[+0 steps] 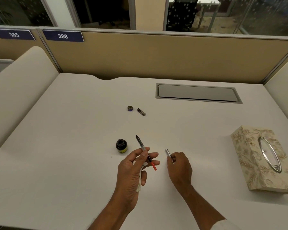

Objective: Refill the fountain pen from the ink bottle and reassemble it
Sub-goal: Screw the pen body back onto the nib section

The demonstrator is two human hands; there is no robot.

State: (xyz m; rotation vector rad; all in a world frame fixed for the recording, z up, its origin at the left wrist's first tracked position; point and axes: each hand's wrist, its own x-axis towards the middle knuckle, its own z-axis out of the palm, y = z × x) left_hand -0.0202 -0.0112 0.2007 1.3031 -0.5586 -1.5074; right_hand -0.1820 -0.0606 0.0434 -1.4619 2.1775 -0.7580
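Low in the centre of the frame, the left hand [133, 168] pinches the pen's inner part [143, 149] between thumb and fingers. Its nib points up the frame and its red end sticks out below the fingers. A crumpled white tissue [140, 181] is tucked under the same hand's lower fingers. Just right of it, the right hand [179, 166] curls around the silver barrel [168, 152], whose open end pokes out toward the upper left (the rest is hidden in the fist).

The ink bottle [121, 145] stands uncapped on the white desk [73, 146], just left of the nib. Its lid [130, 108] and the dark pen cap [141, 112] lie side by side higher up, near the middle of the frame. A floral tissue box [249, 163] sits at the right edge.
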